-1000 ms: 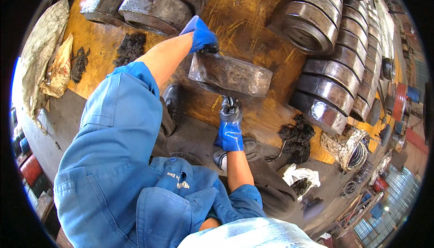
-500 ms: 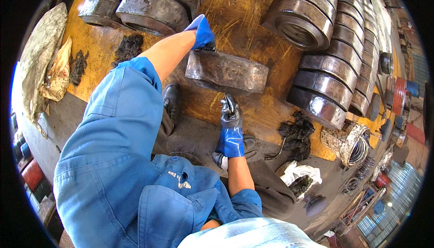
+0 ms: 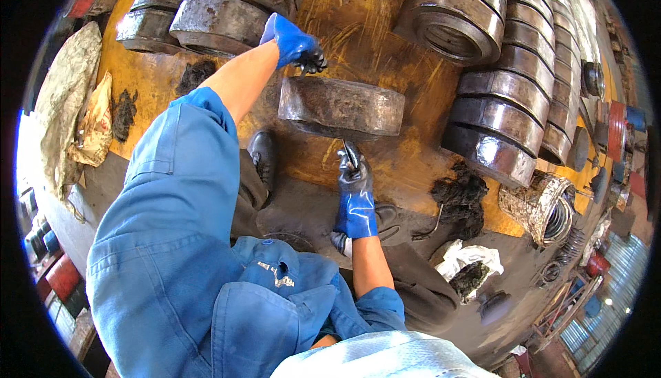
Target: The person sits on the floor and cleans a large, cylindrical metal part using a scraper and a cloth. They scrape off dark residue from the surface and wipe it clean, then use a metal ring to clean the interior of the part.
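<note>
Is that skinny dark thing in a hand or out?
In: the right hand grips the skinny dark thing, and its tip pokes out toward the thick metal piece.

The thick metal piece (image 3: 341, 108), grey-brown and scuffed, lies at twelve o'clock from the view's centre, its long side from nine toward three o'clock. Near its six o'clock edge, a slim dark tool (image 3: 352, 153) points toward eleven.

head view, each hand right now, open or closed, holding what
Left hand: fingers curled near the metal block; cannot tell if holding anything.
Right hand: closed, holding a slim tool.
</note>
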A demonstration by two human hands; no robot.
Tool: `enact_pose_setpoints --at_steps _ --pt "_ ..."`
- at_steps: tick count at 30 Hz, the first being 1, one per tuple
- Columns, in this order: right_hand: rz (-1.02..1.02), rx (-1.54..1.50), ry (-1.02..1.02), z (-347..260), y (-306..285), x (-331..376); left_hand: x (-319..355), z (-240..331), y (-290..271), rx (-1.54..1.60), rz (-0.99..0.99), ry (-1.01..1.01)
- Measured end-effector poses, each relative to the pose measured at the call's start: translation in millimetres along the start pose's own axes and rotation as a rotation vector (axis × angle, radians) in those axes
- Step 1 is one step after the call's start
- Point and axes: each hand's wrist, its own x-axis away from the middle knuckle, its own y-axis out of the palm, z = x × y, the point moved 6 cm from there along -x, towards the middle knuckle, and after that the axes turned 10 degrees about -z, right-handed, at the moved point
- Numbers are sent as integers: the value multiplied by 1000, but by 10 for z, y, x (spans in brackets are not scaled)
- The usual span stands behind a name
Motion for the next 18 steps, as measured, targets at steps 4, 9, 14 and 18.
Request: enact_pose_setpoints --at_steps 4,9,14,18 --pt "5 205 -16 208 -91 -25 402 430 -195 -50 205 -48" --pt "-19 -776 193 -78 47 129 38 -3 -21 52 158 -6" --pt "-62 -886 160 -114 -109 294 122 145 71 -36 -23 -6" --pt "-137 -834 108 169 -180 283 -78 298 -57 -247 -34 84"
